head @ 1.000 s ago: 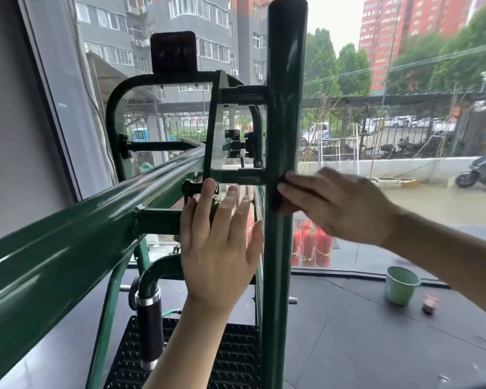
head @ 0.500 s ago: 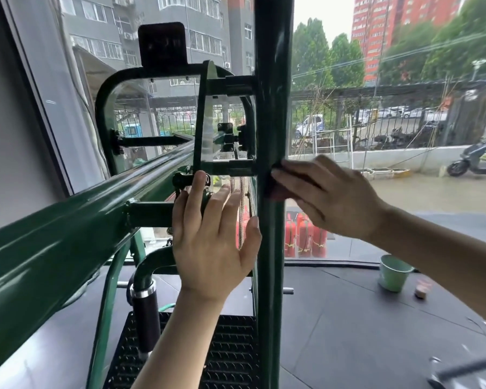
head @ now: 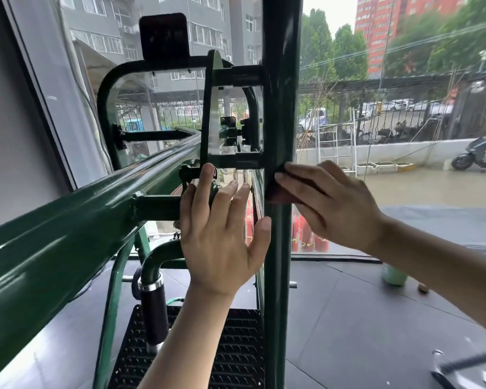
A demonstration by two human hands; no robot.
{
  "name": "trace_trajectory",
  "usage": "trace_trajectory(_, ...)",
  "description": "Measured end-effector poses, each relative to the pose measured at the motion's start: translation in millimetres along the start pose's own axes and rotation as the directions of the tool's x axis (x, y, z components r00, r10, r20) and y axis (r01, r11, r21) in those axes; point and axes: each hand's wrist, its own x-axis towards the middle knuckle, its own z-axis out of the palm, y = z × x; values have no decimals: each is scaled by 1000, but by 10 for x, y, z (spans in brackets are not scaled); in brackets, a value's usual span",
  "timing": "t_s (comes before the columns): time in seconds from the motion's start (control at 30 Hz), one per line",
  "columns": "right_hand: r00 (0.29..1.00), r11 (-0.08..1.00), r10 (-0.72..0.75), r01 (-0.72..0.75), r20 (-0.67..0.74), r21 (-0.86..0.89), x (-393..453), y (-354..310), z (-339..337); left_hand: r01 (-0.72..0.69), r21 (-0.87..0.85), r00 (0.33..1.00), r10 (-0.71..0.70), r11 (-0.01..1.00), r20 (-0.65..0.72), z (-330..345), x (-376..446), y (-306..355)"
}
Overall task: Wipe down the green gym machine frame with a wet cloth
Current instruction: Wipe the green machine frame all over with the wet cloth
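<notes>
The green gym machine frame fills the left and middle of the view, with a thick upright post (head: 279, 108) in the centre. My right hand (head: 337, 204) lies across that post with flat fingers and presses a dark cloth (head: 274, 192) onto it, just below a short cross bracket (head: 247, 164). Only a small edge of the cloth shows under the fingertips. My left hand (head: 222, 237) rests with straight, spread fingers on the spring and bracket parts left of the post. Its thumb touches the post's side.
A sloping green beam (head: 68, 234) runs from lower left toward the post. Below sit a black handle grip (head: 153, 313) and a perforated footplate (head: 236, 349). A pale green cup (head: 393, 275) stands on the dark floor at the right, by the window glass.
My right hand with the cloth has slid slightly down the post from the cross bracket. My left hand stays on the same parts. The camera has shifted a little.
</notes>
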Motion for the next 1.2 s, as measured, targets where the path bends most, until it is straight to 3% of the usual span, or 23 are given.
trace_trajectory(0.07, 999, 999, 40, -40, -4, 18, -65, -111, 59, -1, -1, 1000, 1, 1000, 4, -6, 1, 5)
trace_trajectory(0.13, 997, 998, -39, 36, 72, 50, -261, -245, 147, -1, 1, 1000, 1, 1000, 10, -10, 3, 6)
trace_trajectory(0.2, 957, 976, -216, 212, 193, 43, -450, -311, 188, 3, 12, 1000, -4, 1000, 18, -11, 5, 11)
trace_trajectory(0.27, 860, 894, -428, 447, 277, -7, -456, -216, 145, 5, 26, 1000, -5, 1000, 12, -5, 2, 17)
trace_trajectory(0.33, 826, 848, -503, 528, 254, -42, -270, -11, 58, 3, 27, 1000, -3, 1000, -4, 10, -1, 15)
trace_trajectory(0.43, 966, 966, -245, 251, 85, -61, 8, 191, -38, 5, 14, 1000, -4, 1000, -22, 31, -3, 3)
trace_trajectory(0.5, 999, 999, -43, 44, 26, -8, -13, 59, -5, 7, 12, 1000, -7, 1000, -17, 19, -4, 2)
trace_trajectory(0.53, 999, 1000, -15, 14, 33, 13, -92, -60, 44, 9, 14, 1000, -9, 1000, -11, 13, -2, 3)
trace_trajectory(0.6, 979, 986, -167, 167, 120, 8, -348, -251, 155, 10, 19, 1000, -10, 1000, -1, 0, 5, 2)
trace_trajectory(0.67, 848, 891, -430, 454, 308, -5, -543, -346, 199, 10, 14, 1000, -10, 1000, -3, -5, 11, 1)
trace_trajectory(0.7, 784, 843, -501, 538, 366, 4, -545, -328, 186, 8, 6, 1000, -8, 1000, -7, -7, 11, 1)
trace_trajectory(0.73, 766, 829, -526, 560, 369, 18, -474, -269, 156, 4, -3, 1000, -4, 1000, -11, -10, 9, 2)
trace_trajectory(0.8, 833, 867, -480, 497, 273, 8, -247, -99, 98, -5, -7, 1000, 5, 1000, -27, -12, 2, 2)
trace_trajectory(0.9, 971, 971, -219, 226, 93, -74, 32, 126, -18, -4, -6, 999, 4, 1000, -48, 4, 8, 1)
trace_trajectory(0.97, 999, 999, -32, 33, 30, -43, -23, 63, -15, -1, -11, 999, 0, 1000, -50, 0, 7, 2)
trace_trajectory(1.0, 999, 1000, -9, 10, 36, -19, -118, -24, 19, 1, -12, 999, -1, 1000, -49, -3, 5, 3)
trace_trajectory(1.07, 983, 989, -144, 146, 114, -5, -364, -188, 93, 2, -10, 999, -2, 1000, -42, -12, 2, -2)
trace_trajectory(1.13, 913, 939, -336, 344, 231, 5, -485, -216, 82, 3, -5, 999, -4, 1000, -40, -12, -3, -8)
trace_trajectory(1.2, 881, 911, -400, 412, 251, 7, -401, -93, 42, 7, -3, 999, -7, 1000, -43, -3, 0, -5)
